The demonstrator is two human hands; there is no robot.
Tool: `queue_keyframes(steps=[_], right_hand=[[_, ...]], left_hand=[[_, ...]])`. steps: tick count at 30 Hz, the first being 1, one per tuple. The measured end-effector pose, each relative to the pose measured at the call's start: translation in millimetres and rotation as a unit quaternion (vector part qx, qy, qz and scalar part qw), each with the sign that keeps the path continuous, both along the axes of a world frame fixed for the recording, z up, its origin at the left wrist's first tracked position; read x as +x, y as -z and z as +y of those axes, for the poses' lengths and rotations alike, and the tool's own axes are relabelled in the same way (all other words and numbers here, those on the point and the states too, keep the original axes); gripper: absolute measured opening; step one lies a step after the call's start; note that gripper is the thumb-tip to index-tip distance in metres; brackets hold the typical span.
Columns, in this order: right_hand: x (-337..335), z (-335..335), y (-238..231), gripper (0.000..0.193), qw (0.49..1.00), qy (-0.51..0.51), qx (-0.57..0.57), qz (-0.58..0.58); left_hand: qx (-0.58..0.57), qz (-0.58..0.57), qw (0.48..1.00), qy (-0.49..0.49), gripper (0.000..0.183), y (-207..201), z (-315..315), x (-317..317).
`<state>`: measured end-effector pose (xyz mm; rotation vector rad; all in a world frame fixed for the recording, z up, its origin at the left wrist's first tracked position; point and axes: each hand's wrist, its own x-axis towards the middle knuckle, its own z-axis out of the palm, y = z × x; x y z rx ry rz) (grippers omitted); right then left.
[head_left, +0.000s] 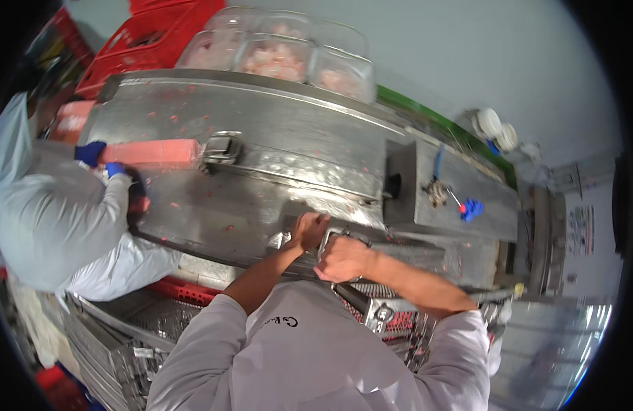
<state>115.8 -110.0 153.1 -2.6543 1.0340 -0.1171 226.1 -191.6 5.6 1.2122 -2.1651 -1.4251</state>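
Observation:
At the near edge of the steel table (200,212), both my bare hands are on a small shiny metal frame (328,238), mostly hidden by my fingers. My left hand (308,231) is at its left side with bent fingers. Closed in a fist, my right hand (347,259) grips its right, nearer side. Farther left, a long pink block (155,153) lies against a metal piece with a rounded rim (222,148). A co-worker's blue-gloved hands (114,168) are at the block's left end.
Clear tubs of pale pink pieces (272,63) stand behind the table beside a red crate (149,41). A steel box (460,195) at right carries a valve (436,193) and a blue cloth-like item (471,209). Racks of metal moulds (392,316) stand below the near edge.

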Motion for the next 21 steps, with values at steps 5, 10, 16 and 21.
queue_keyframes(steps=[5,10,16,21], right_hand=[[16.4,-22.1,65.9,0.026,0.986,-0.05,0.117,0.105],[27.8,-58.3,125.4,0.034,0.976,-0.017,0.203,0.071],[29.4,-78.6,212.2,0.031,0.961,0.029,0.088,-0.26],[-81.8,-115.5,183.0,0.076,0.918,0.384,-0.093,0.039]], left_hand=[[-0.024,-0.09,0.99,-0.109,0.065,28.0,-19.7,64.8],[-0.124,-0.317,0.937,-0.079,0.053,54.4,-64.0,80.7],[-0.401,-0.196,0.884,-0.138,0.043,44.4,-173.5,46.8],[-0.404,-0.394,0.799,-0.207,0.064,47.0,-227.5,74.6]])
